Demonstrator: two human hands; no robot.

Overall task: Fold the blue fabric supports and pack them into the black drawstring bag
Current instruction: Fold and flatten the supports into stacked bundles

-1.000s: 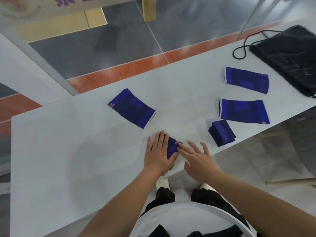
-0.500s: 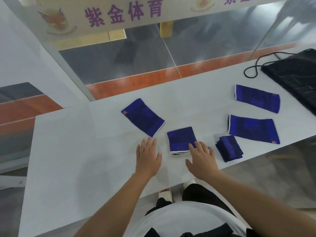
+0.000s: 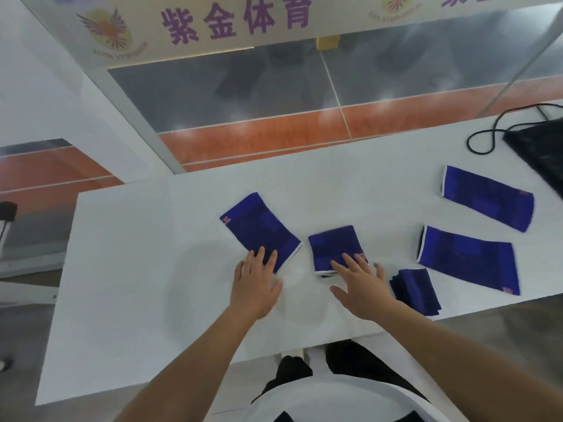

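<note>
So we've got our left hand [image 3: 255,284] flat, fingers straight, on the near end of the unfolded support [image 3: 259,231]. Our right hand [image 3: 361,286] has its fingers spread loose on the half-folded support [image 3: 333,246] just beside it. The folded bundle [image 3: 416,292] sits right of that, two flat supports [image 3: 466,257] lie further right, and the black drawstring bag [image 3: 540,147] is at the far right of the white table [image 3: 137,284].

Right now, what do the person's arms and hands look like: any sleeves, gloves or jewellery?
The left grip and right grip are bare hands: no gloves, rings or watch show. The left forearm and right forearm are uncovered, with no sleeve in view. Below them are a white top and black trousers.
</note>
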